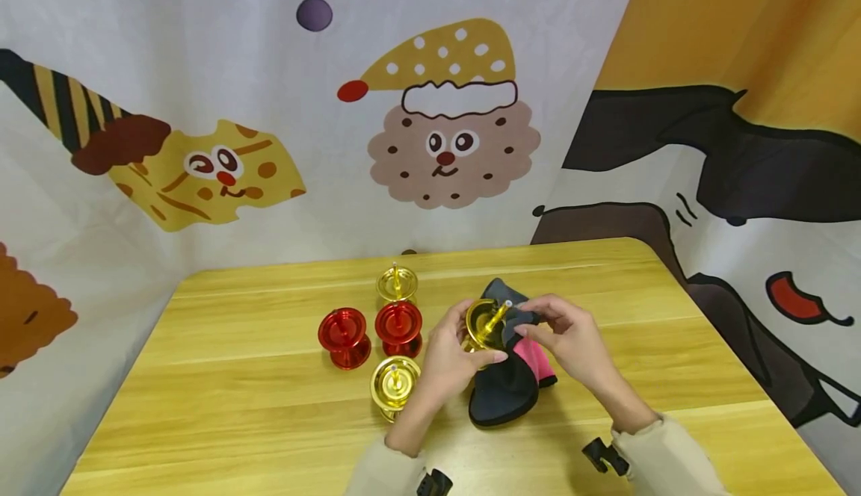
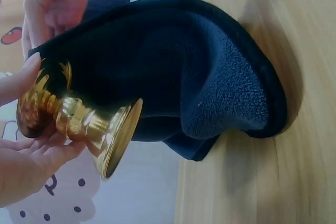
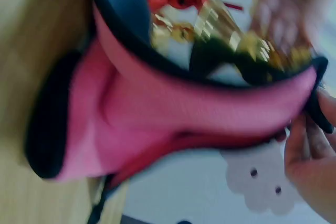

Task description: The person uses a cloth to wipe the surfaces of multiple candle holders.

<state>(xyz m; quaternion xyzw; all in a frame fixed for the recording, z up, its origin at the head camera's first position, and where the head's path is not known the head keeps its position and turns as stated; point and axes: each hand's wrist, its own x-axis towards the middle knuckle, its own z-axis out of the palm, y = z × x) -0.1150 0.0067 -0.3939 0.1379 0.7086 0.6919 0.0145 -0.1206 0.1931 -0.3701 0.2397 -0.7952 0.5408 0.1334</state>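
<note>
My left hand (image 1: 452, 354) holds a gold stemmed oil lamp (image 1: 477, 324), its thumb and fingers around the cup. The lamp is tilted above the table, and its flared base (image 2: 116, 142) shows in the left wrist view. Between the thumb and fingers of my right hand (image 1: 575, 338) is the edge of a dark grey fleece cloth (image 1: 503, 390) with black trim. The cloth's pink reverse side (image 3: 142, 108) fills much of the right wrist view. It drapes down beside the lamp, its lower part at the tabletop.
Left of my hands stand two red lamps (image 1: 343, 329) of the same shape. A gold lamp (image 1: 397, 284) is behind them and another gold lamp (image 1: 394, 384) in front, close by my left wrist. The wooden table (image 1: 222, 376) ends at a patterned curtain (image 1: 269, 55).
</note>
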